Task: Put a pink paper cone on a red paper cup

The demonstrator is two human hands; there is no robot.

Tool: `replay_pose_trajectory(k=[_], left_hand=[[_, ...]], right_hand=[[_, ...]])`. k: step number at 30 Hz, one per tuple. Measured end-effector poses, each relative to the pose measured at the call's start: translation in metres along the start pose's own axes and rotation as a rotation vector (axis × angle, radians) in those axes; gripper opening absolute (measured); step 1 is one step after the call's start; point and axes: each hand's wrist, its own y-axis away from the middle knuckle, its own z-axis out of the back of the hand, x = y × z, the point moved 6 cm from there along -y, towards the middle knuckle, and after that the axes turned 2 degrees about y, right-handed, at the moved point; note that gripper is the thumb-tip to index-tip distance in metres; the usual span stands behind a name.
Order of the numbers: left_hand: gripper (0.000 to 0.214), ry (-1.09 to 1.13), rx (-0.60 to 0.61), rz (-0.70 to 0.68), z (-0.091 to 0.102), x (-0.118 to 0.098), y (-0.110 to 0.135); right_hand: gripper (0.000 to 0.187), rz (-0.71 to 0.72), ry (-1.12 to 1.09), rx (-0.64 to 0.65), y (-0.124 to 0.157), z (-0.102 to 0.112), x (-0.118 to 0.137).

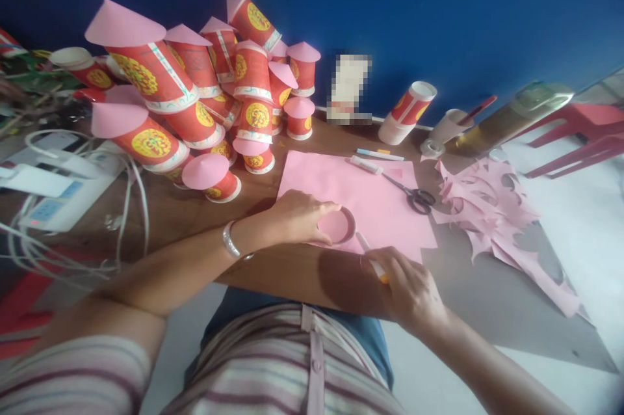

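Table [277, 275]: cups [151, 70] look done, coned, beyond left hand [299, 216]; stack [407, 112] untopped beyond right hand [407, 288]. Ring [351, 223] is pinched on sheet [331, 174] by left, pen [379, 270] gripped by right.

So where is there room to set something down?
Bare tabletop shows between the right hand and the pink scraps; a narrower strip lies on the near side of the pink sheet. The left is crowded with red cups and a white box.
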Motion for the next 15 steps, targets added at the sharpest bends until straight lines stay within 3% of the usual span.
replay_pose_trajectory(k=[8, 15], left_hand=[[0.077, 0.021, 0.004, -0.005, 0.001, 0.0, 0.0], [0.075, 0.051, 0.004, -0.003, 0.002, -0.001, 0.0]], right_hand=[[0.028, 0.176, 0.143, 0.059, 0.011, -0.014, 0.042], [0.018, 0.22, 0.182, 0.067, 0.001, -0.024, 0.064]])
